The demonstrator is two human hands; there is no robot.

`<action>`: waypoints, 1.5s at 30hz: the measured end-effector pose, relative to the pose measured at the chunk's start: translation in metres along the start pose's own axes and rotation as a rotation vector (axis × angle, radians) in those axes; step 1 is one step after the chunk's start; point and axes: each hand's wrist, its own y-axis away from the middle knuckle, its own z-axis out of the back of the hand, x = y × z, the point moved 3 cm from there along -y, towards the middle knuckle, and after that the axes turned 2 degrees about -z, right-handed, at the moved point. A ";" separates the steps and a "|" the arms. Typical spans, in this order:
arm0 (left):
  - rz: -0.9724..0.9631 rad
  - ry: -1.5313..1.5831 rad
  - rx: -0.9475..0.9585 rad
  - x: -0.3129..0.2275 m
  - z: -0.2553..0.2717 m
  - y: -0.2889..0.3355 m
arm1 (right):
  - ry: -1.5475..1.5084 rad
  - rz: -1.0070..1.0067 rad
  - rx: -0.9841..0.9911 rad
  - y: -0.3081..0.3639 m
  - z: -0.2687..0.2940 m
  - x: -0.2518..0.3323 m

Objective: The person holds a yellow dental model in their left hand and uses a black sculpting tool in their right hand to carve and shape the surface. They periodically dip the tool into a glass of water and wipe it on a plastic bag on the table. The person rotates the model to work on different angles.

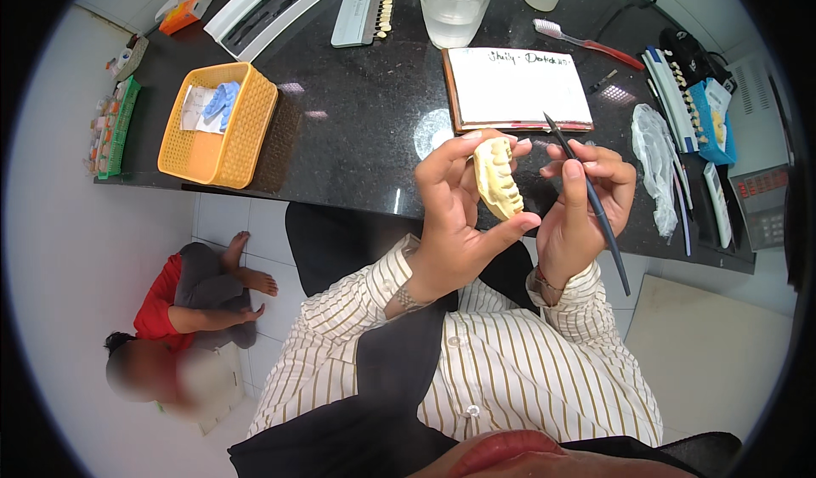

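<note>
My left hand (455, 214) holds a cream-coloured dental cast (497, 178) upright between thumb and fingers, its teeth turned to the right. My right hand (582, 214) grips a thin dark brush (588, 199) like a pen. The brush tip points up and left, just above the cast and not touching it. Both hands hover over the near edge of the black counter (357, 130).
On the counter stand a yellow basket (223, 125) with blue gloves, a glass of water (455, 4), a white pad (518, 87), a toothbrush (586, 43), tooth shade guides (367, 6) and a clear plastic bag (654, 159). Another person (191, 308) sits on the floor at lower left.
</note>
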 end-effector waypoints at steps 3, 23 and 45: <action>-0.043 -0.001 0.014 0.000 -0.002 -0.001 | -0.024 -0.010 0.012 -0.002 0.001 -0.002; -0.090 -0.233 -0.120 -0.004 -0.008 -0.003 | -0.124 -0.172 0.066 -0.007 -0.004 -0.004; -0.082 -0.142 -0.055 -0.001 -0.005 -0.001 | -0.161 -0.139 0.114 -0.006 -0.003 -0.003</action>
